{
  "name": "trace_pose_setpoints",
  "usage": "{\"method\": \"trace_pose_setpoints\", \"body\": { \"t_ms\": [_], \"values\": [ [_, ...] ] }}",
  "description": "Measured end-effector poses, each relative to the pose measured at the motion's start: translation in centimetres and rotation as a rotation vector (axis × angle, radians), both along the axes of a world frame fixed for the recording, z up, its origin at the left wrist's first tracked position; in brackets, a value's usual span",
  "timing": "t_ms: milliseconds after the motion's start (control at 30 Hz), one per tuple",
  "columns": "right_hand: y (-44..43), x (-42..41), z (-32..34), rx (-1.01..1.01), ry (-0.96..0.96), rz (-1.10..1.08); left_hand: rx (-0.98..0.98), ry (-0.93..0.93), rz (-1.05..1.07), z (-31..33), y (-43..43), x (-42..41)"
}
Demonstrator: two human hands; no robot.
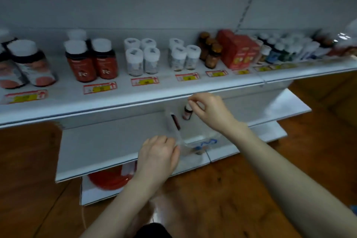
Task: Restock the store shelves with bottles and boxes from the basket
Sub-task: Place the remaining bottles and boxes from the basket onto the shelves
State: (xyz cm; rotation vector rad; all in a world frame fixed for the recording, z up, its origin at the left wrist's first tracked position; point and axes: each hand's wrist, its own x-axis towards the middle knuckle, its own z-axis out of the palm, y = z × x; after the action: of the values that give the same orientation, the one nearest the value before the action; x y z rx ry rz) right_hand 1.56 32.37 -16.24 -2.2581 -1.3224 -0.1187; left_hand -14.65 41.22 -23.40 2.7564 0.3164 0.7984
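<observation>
Bottle (187,113) pinched by its cap at the far side of the clear basket (201,137).
The right hand (210,112) holds the bottle upright between thumb and fingertips, just below the shelf (166,91) edge. The left hand (158,152) grips the basket's near rim with curled fingers. Inside the basket are a dark red item (175,121) and a blurred blue one (199,149). White-capped bottles (143,60) and red boxes (237,52) stand on the shelf.
</observation>
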Motion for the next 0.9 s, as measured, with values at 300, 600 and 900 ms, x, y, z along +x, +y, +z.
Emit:
{"method": "trace_pose_setpoints", "body": {
  "t_ms": [300, 600, 900],
  "values": [
    [-17.9, 4.7, -4.0, -0.080, 0.141, -0.248, -0.099, 0.171, -0.120, -1.8, -12.2, 5.3],
    [-20.4, 10.4, -9.5, -0.185, 0.289, -0.261, -0.224, 0.326, -0.007, -4.6, -12.2, 11.1],
    [-15.5, 17.5, -14.8, -0.234, 0.452, -0.127, -0.277, 0.414, 0.216, -9.6, -8.1, 17.4]
  ]
}}
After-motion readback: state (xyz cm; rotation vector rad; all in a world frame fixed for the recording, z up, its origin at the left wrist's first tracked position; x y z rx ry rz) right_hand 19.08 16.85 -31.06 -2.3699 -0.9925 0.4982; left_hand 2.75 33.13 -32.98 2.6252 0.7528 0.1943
